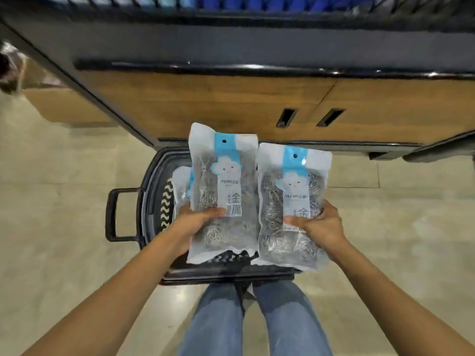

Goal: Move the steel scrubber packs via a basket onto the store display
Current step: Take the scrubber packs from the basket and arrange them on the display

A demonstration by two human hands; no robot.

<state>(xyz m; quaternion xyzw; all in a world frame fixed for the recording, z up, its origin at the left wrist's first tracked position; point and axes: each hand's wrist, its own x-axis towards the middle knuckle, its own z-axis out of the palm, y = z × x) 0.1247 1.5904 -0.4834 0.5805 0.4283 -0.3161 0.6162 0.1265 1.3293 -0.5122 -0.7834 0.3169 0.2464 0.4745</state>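
One scrubber pack in each grip, over the basket (147,201).
My left grip (198,223) clamps the left pack (223,186), my right grip (320,224) the right pack (293,196), both pinched low, I judge to leave the hang-hole tops free for the store display (205,104) beyond the grips; a third pack (181,186) lies under my left grip.

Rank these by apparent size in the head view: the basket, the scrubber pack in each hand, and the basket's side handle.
1. Basket, partly hidden by the packs.
2. Tie: left pack, in the left hand, and right pack, in the right hand, look alike.
3. Basket handle.
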